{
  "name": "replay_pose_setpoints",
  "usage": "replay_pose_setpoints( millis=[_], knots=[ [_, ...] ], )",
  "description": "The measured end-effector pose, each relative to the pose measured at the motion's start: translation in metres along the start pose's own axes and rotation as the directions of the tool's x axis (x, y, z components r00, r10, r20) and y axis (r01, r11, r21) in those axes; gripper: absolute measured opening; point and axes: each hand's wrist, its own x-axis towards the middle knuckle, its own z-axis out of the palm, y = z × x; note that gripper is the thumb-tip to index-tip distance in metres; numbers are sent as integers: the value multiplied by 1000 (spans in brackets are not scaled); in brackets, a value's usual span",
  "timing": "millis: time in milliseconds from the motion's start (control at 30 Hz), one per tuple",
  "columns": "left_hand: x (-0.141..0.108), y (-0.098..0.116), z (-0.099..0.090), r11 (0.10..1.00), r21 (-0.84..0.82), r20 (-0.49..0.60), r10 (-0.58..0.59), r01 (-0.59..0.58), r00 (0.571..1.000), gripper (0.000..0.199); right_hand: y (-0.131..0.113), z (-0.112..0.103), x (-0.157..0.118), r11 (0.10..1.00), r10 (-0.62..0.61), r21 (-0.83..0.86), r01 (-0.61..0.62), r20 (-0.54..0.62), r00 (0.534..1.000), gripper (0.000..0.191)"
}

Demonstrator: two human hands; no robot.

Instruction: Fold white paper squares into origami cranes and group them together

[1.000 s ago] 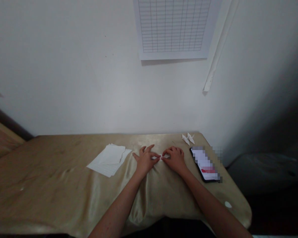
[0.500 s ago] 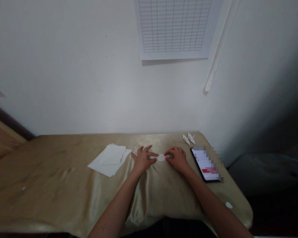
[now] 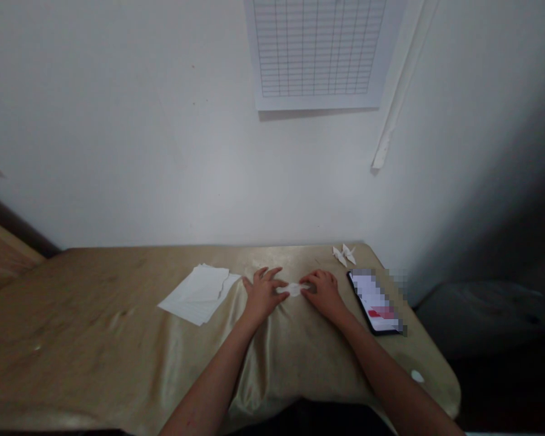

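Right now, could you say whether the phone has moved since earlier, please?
No; judged against the table's right edge, the phone lies in the same place.

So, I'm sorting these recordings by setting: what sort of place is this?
Probably a plain indoor room, perhaps at home, though that can't be settled: a cloth-covered table stands against a white wall, where a printed grid sheet hangs.

Between the fingers [image 3: 279, 283], the small piece [image 3: 294, 290] looks like matt paper; beneath them, the cloth [image 3: 300, 351] appears glossy, like satin.
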Motion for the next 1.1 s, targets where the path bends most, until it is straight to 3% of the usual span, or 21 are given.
replay_pose_setpoints(
  millis=[433, 767, 1100],
  knots=[
    [-1, 7, -4, 997, -63, -76, 44, -49, 996, 26, 4, 3, 4, 993, -71, 90, 79, -83, 994, 5],
    [-1, 4, 1, 989, -114, -181, 70, -91, 981, 8, 0, -1, 4, 984, -111, 126, 129, -139, 984, 4],
    [-3, 7, -3, 992, -83, -137, 84, -96, 987, 7, -7, -9, 0, 986, -160, 27, 163, -75, 984, 9]
  ],
)
